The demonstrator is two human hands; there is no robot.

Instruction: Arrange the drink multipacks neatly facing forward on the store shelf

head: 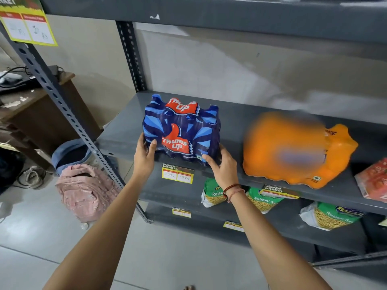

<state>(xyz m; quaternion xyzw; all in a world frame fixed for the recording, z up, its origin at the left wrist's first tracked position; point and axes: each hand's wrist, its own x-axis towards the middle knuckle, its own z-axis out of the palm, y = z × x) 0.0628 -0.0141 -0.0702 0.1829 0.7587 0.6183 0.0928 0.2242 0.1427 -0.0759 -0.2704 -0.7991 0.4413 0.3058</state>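
A blue Thums Up multipack (181,130) stands upright at the left end of the grey metal shelf (232,120), its red logo facing me. My left hand (144,153) grips its lower left corner. My right hand (222,166) holds its lower right corner, thumb on the front face. To the right an orange multipack (293,149) lies on the same shelf, partly blurred. A red multipack (374,181) shows at the far right edge, cut off by the frame.
Yellow price tags (177,174) hang on the shelf's front edge. Green snack bags (261,200) sit on the shelf below. A pink backpack (85,191) and a blue one lean by the rack's perforated post (62,105). A wooden desk stands at the left.
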